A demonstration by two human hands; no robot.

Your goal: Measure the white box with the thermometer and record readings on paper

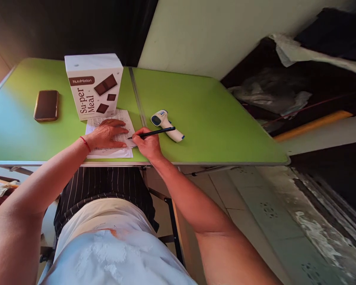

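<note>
My right hand grips a black pen, its tip at the right part of a sheet of paper covered in handwriting. Spread flat on that same paper is my left hand, with a red string around the wrist. Another white sheet sticks out underneath, near the table's front edge. Just behind the papers stands a white box printed "Su-per Meal", upright. A white handheld infrared thermometer lies right beside my right hand, partly behind the pen.
Everything rests on a green folding table with a metal edge and a seam across it. A phone lies face up at the left. Beyond the table's right side are plastic bags and a wooden strip. A wall borders the back.
</note>
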